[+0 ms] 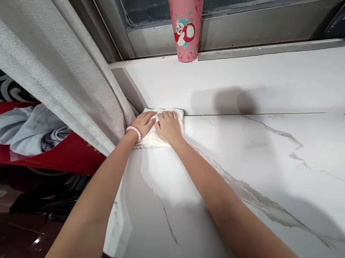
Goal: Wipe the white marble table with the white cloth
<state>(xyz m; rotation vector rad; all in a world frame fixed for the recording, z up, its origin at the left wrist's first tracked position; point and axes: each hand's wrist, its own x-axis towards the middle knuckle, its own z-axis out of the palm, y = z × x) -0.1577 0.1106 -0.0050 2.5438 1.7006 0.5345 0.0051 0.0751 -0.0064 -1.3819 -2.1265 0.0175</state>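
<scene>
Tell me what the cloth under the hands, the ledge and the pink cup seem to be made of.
White cloth: soft looped fabric, likely terry, going by its nubby edge. Ledge: glossy white stone or stone-look slab, with grey veins and a seam; which one is unclear. Pink cup: printed paper or plastic, matte, with a cartoon print and a white lid.

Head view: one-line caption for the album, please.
Both hands, left hand and right hand, press flat on a white cloth at the marble sill's corner, pink cup standing by the window.

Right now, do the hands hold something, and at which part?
Nothing is gripped: left hand and right hand press flat on top of a white cloth.
</scene>
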